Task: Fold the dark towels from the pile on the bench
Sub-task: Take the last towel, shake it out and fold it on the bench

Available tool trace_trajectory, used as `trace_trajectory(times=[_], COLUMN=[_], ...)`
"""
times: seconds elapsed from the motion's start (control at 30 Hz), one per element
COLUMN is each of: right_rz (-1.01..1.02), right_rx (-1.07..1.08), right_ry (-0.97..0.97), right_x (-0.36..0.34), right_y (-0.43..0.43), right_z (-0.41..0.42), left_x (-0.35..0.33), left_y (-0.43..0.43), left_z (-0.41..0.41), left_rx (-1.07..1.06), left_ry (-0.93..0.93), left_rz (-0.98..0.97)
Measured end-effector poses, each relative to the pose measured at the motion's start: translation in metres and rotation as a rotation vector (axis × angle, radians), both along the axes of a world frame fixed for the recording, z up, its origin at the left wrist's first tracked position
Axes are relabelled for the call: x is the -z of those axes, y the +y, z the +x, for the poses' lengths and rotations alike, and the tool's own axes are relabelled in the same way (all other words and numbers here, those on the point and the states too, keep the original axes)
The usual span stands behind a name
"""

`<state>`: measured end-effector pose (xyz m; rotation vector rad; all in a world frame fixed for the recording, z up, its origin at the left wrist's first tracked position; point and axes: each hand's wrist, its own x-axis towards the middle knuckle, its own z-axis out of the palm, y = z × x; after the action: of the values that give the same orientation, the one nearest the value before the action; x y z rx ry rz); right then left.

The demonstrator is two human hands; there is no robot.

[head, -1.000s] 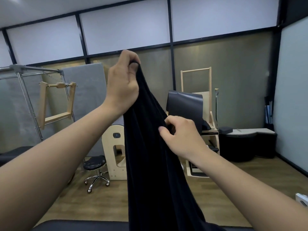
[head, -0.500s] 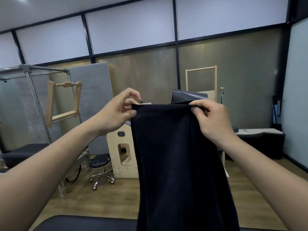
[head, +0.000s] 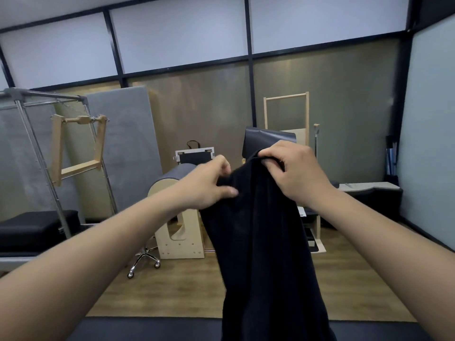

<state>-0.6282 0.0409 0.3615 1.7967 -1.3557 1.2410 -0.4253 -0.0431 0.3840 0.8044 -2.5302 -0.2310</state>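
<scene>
The dark towel (head: 266, 242) is held up in the air in front of the person, above the near edge of the bench (head: 147, 328), whose dark padded surface runs along the bottom of the view. The towel's long axis is vertical: it hangs from the two hands straight down, and its lower end passes out of the bottom of the view, so the lower hem cannot be seen. The upper edge points up and is gathered into a bunch rather than stretched flat; it slopes upward from the left side to the right side. The left hand (head: 209, 185) grips the lower, left part of this gathered edge, with its fingers curled over the cloth and the thumb lying against the front face. The right hand (head: 295, 173) grips the higher, right part of the edge, with its fingers curled down over the fold. The two hands are close together, with only the bunched cloth between them. Below the grip, the cloth falls in long vertical folds and widens slightly toward the bench. Behind the towel, on the wooden floor (head: 184, 291), stand a wooden barrel unit (head: 177, 232) and a stool with chrome castors (head: 145, 262). A metal frame (head: 44, 99) stands at the left.
</scene>
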Motion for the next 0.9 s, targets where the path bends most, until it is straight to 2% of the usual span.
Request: trace_trajectory(times=[0.1,0.17,0.27,0.37,0.47,0.57,0.67,0.77,0.83,0.9], right_rz=[0.198,0.327,0.352,0.435,0.578,0.658,0.592,0.37,0.23,0.177], right_rx=[0.094,0.121,0.034,0.024,0.123,0.214,0.238,0.114,0.062,0.045], right_ry=[0.029,0.046,-0.136,-0.287,-0.289,-0.296,-0.38,-0.494,-0.437,-0.293], right_x=[0.014,0.027,0.032,0.032,0.05,0.066,0.044,-0.013,-0.053,-0.083], right_y=[-0.003,-0.008,-0.017,-0.029,-0.037,-0.04,-0.039,-0.032,-0.028,-0.026], right_z=[-0.01,-0.006,0.008,0.007,-0.008,-0.03,-0.046,-0.031,-0.005,0.024], left_x=[-0.044,-0.077,-0.112,-0.14,-0.159,-0.159,-0.139,-0.118,-0.103,-0.086], left_y=[-0.006,0.003,0.024,0.027,0.016,-0.002,-0.031,-0.038,-0.028,-0.009], left_z=[0.002,-0.004,-0.02,-0.01,0.016,0.046,0.075,0.07,0.041,0.004], left_rx=[-0.104,-0.075,0.013,0.006,-0.036,-0.149,-0.367,-0.509,-0.417,-0.214], left_ry=[0.057,0.087,0.186,0.343,0.484,0.543,0.675,1.098,1.14,1.049], left_rz=[-0.187,-0.34,-0.528,-0.599,-0.634,-0.657,-0.563,-0.241,-0.066,-0.003])
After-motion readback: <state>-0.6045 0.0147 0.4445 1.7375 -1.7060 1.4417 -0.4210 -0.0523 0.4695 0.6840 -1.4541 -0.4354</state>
